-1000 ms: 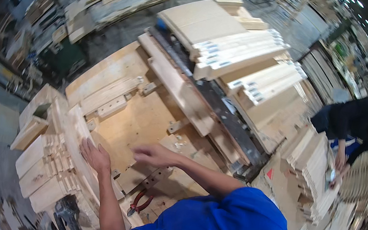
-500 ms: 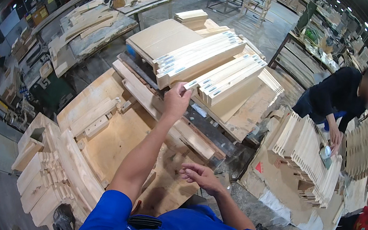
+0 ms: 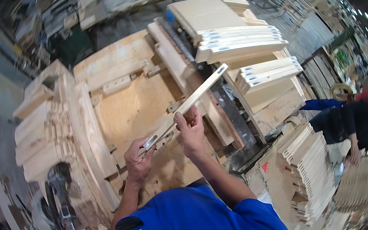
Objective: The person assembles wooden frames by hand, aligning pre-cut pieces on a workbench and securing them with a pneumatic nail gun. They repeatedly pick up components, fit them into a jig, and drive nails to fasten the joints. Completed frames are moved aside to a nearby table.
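Note:
A pale wooden slat (image 3: 203, 89) slants upward and away in front of me, with a slot showing near each end. My left hand (image 3: 138, 160) grips its near end, the fingers closed around the edge. Farther along, my right hand (image 3: 190, 133) pinches the same slat between thumb and fingers. Beneath it lies a plywood bench jig (image 3: 135, 102) with wooden blocks fixed on it. Beyond the slat's far end are two stacks of similar slats, a larger stack (image 3: 239, 42) and a smaller stack (image 3: 270, 73) to its right.
A wooden rail (image 3: 174, 55) runs along the jig's far side. Curved wooden parts (image 3: 94, 134) and a dark power tool (image 3: 58, 196) lie at left. Right of me, another bench holds a long slat stack (image 3: 312, 169); a person in dark clothes (image 3: 337, 121) stands beside it.
My right hand has moved forward and my left hand has drawn back from the stacks. Both now hold a slat over the jig. My view has turned, shifting the scene.

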`<state>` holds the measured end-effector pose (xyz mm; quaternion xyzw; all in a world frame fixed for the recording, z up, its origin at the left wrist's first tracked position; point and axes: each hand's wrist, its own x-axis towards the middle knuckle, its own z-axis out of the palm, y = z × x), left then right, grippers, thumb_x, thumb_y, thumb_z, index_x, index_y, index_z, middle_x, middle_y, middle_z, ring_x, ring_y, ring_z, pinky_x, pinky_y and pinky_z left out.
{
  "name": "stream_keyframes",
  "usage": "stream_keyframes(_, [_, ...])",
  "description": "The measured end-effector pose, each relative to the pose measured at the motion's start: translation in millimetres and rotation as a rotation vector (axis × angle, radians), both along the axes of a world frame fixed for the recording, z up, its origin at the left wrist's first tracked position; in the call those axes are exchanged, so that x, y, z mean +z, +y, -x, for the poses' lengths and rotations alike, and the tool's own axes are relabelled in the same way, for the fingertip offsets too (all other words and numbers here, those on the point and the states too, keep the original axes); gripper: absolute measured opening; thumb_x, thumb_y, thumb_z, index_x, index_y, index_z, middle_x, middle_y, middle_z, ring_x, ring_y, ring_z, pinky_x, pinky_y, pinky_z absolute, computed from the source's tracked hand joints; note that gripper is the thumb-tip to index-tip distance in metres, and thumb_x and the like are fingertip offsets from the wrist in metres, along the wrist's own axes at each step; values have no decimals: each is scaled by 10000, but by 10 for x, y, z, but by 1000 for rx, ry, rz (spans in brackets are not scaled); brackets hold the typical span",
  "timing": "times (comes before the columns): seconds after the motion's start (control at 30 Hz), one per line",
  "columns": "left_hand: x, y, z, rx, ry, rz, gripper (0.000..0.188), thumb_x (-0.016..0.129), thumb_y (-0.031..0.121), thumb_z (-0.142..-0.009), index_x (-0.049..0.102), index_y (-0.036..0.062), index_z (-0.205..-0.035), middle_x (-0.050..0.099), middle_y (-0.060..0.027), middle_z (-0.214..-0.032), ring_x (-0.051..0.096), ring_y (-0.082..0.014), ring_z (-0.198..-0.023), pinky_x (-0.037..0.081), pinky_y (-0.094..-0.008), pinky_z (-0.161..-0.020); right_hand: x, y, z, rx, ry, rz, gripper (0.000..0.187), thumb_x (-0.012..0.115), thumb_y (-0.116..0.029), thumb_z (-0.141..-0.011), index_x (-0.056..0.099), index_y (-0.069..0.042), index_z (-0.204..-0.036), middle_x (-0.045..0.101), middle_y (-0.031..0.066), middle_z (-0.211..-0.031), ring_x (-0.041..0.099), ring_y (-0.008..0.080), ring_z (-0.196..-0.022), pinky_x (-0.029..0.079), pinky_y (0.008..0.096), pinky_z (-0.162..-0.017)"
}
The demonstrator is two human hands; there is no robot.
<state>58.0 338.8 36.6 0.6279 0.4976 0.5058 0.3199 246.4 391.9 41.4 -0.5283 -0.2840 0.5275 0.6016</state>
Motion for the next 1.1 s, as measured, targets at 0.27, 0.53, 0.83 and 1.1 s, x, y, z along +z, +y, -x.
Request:
stream_keyframes(0.27, [43,-430,299,-174,338,152,407,848,228,-898,713,61,-1244,756,-157,-1161,745,-267,-1077,584,-363,-923,46,-105,-105,141,-663,-186,764,876,-224,-820,546,18,-1465,586,117,-1097,625,189,-952,543,339,-849])
stream_keyframes(0.53, [-300,1905,-351,-118,-656,718,307,723,278,-1027,665,18,-1180,671,-25,-905,647,-103,-800,566,-276,-711,-8,956,-119,199,-1440,-247,679,841,-360,-752,652,0,-1297,585,221,-1065,576,402,-1028,486,506,-912])
stream_keyframes(0.83, [-887,2573,-474,-57,-738,743,183,720,207,-1015,627,49,-1022,578,37,-761,499,-55,-602,435,-241,-509,-279,1356,98,187,-1673,-201,597,844,-365,-765,668,-52,-1241,590,203,-1091,574,388,-1046,454,518,-883])
stream_keyframes(1.1, [-1029,2649,-537,-28,-769,763,191,710,198,-1026,637,28,-1073,589,27,-770,515,-56,-624,438,-249,-510,-385,1447,126,289,-1847,-169,472,820,-364,-830,723,-110,-1217,643,130,-1148,586,342,-1099,421,496,-897])
